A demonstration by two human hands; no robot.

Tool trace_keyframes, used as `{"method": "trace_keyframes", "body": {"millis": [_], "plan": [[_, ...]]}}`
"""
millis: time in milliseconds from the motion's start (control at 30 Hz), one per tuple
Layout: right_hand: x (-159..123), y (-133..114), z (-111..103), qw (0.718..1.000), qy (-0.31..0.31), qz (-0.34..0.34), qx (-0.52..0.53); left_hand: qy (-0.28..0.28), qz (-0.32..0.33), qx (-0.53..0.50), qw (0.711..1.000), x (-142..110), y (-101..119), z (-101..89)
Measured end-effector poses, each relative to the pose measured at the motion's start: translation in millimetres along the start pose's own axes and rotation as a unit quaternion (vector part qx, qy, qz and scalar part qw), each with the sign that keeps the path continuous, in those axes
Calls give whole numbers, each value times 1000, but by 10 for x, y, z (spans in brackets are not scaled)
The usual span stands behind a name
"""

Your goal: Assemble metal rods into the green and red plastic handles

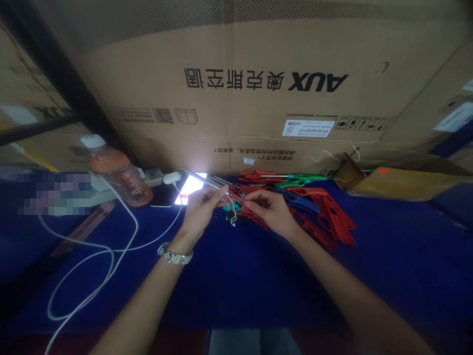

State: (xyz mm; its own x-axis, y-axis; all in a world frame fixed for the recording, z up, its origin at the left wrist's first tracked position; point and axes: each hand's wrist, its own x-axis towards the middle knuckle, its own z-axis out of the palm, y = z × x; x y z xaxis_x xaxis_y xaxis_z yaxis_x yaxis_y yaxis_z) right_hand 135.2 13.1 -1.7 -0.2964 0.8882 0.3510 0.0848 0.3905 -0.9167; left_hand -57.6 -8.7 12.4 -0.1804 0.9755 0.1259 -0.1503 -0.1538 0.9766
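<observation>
My left hand [201,209], with a watch on its wrist, is closed around the metal-tube end of a red long-nosed lighter [254,215]. Thin metal tubes [207,180] stick out past its fingers to the upper left. My right hand [275,209] pinches the lighter's red plastic body with thumb and forefinger. Thin white wires [233,213] hang loose between the two hands. Right behind lies a pile of similar parts: red handles [334,217], a blue handle [301,200] and green handles [306,178]. Small green and black bits beneath the hands are partly hidden.
A lit phone [190,188] lies behind my left hand. Left of it stand a tilted drink bottle [123,175] and a white charger [172,178] with a looping cable [111,251]. A big cardboard box [240,113] walls off the back. A yellow packet [395,183] lies right.
</observation>
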Motion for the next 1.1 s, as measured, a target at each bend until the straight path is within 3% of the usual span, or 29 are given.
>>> {"method": "trace_keyframes", "body": {"millis": [367,800,967,1100], "plan": [[-55,-95,97,990,6,9,-140,5,20,25,999,-34,-9,35],[-43,-143,181,976,33,-16,-214,-13,46,92,995,2,-142,-10],[-57,-82,176,985,28,-4,-173,-10,41,103,994,6,-139,-12],[-47,-38,123,991,4,5,-135,-7,3,46,999,-22,-65,22]]}}
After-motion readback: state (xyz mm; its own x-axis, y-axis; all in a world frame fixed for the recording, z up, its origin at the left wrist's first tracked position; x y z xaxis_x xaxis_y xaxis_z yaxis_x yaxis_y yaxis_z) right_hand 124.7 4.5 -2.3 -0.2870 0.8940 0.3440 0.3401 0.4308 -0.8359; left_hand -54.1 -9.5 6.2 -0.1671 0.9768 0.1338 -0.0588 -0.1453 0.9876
